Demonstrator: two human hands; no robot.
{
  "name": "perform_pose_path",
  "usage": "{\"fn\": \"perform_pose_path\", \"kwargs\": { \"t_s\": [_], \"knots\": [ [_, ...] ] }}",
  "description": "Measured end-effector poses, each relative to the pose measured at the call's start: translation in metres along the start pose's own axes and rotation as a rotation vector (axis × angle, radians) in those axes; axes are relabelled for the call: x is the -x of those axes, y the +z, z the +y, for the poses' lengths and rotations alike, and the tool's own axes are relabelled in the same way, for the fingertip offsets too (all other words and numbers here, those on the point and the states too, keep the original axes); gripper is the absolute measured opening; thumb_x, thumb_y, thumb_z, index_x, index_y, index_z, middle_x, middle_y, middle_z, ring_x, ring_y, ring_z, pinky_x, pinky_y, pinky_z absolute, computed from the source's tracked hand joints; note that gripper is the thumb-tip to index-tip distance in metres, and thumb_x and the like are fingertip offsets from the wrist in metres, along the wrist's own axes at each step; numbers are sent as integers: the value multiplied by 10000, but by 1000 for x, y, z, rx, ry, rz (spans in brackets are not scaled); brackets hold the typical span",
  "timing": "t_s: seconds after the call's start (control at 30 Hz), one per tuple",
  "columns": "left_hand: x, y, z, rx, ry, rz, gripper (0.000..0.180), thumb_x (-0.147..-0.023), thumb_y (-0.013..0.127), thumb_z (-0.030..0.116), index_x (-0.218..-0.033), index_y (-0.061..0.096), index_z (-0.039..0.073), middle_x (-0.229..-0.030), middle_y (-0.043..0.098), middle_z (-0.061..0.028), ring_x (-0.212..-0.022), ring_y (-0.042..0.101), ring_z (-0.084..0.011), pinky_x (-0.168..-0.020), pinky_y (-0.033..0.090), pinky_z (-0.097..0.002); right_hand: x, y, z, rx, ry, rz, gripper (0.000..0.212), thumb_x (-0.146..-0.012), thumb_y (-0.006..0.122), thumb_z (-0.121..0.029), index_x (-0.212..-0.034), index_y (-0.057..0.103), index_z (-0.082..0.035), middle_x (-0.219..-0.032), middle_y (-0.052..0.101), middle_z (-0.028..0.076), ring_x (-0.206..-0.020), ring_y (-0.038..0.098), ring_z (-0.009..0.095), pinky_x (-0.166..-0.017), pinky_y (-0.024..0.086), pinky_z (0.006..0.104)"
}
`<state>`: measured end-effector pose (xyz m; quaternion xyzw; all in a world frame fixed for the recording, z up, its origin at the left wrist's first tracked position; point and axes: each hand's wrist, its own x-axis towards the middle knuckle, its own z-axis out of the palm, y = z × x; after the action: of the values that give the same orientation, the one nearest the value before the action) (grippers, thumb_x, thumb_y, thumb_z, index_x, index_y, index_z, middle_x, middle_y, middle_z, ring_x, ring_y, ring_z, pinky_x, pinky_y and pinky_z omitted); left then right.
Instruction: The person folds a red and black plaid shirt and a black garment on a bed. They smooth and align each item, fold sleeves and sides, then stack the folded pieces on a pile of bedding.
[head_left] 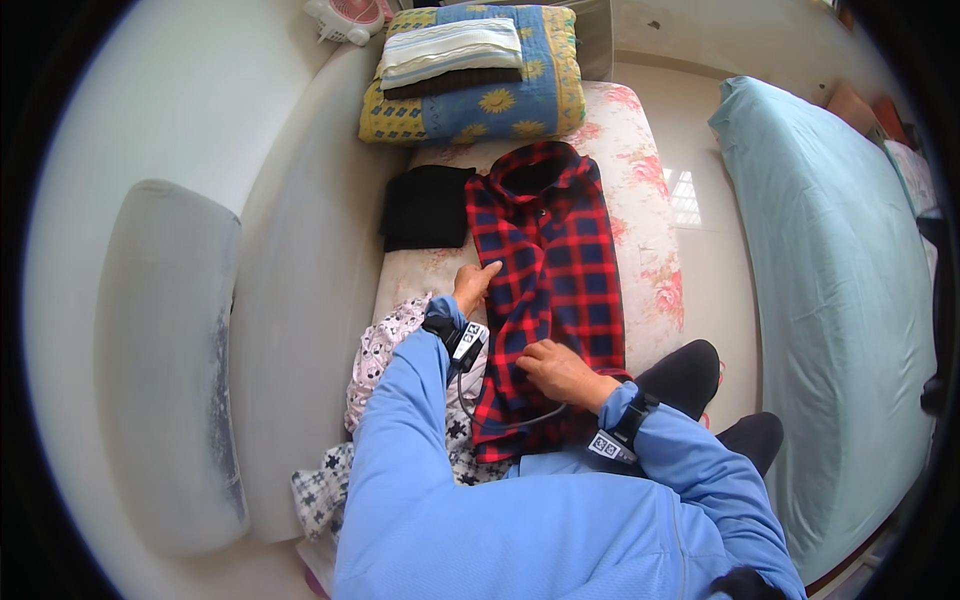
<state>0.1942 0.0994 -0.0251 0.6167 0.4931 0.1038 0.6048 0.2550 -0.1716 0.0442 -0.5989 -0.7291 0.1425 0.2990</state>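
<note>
A red and navy plaid shirt lies lengthwise in front of me, its collar at the far end and its sides narrowed into a long strip. At the shirt's left edge, my left hand is closed on the cloth, the thumb side on top and the other fingers partly hidden. My right hand rests over the lower middle of the shirt, its fingers curled in a pinch on the fabric. Left of the collar sits a folded black garment, close beside the shirt.
The shirt lies on a floral mattress. A folded blue and yellow quilt carries a striped white cloth at the far end. Crumpled patterned clothes lie by my left forearm. A pale green covered mattress stands at right.
</note>
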Motion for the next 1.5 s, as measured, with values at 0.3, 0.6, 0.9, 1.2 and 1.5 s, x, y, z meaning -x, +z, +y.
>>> {"fn": "perform_pose_path", "kwargs": {
  "t_s": [0.3, 0.6, 0.9, 1.2, 1.5],
  "knots": [
    [-79, -11, 13, -177, 379, 19, 230, -790, 667, 212, -908, 701, 18, -821, 706, -146, -765, 678, -252, -708, 504, -368, 6, 3, -6, 77, 45, -417, 462, -843, 614, -439, -1194, 625, -138, -1118, 584, 68, -1125, 497, 273, -1005, 299, 567],
    [-25, 11, 45, -831, 790, 561, 293, -804, 658, 271, -973, 617, 35, -1011, 627, -141, -974, 572, -362, -813, 453, -458, 6, 1, 10, -107, 60, -219, 444, -869, 601, -419, -1186, 624, -109, -1199, 589, 96, -1139, 520, 275, -987, 336, 462],
    [-3, 48, 47, -1365, 956, -136, 637, -912, 503, 469, -1431, 380, 121, -1492, 359, -81, -1381, 300, -301, -1068, 291, -500, 12, 17, 18, -51, 49, -401, 524, -894, 564, -408, -1321, 513, -109, -1435, 373, 203, -1363, 321, 369, -1061, 329, 464],
    [29, 17, 43, -1116, 1115, 154, 558, -855, 636, 283, -1338, 468, 61, -1384, 446, -141, -1254, 430, -318, -990, 368, -410, 50, -59, 23, -231, 191, 39, 290, -828, 611, -117, -1114, 619, -69, -1106, 614, 141, -1022, 598, 336, -867, 501, 400],
    [204, -73, -24, -1382, 1247, -240, 631, -775, 677, 212, -1365, 453, 203, -1437, 408, -56, -1268, 417, -281, -966, 373, -427, 131, -100, 46, 253, 140, -328, 460, -878, 540, -76, -1331, 494, -148, -1280, 537, 92, -1194, 505, 267, -974, 412, 376]
  ]
}}
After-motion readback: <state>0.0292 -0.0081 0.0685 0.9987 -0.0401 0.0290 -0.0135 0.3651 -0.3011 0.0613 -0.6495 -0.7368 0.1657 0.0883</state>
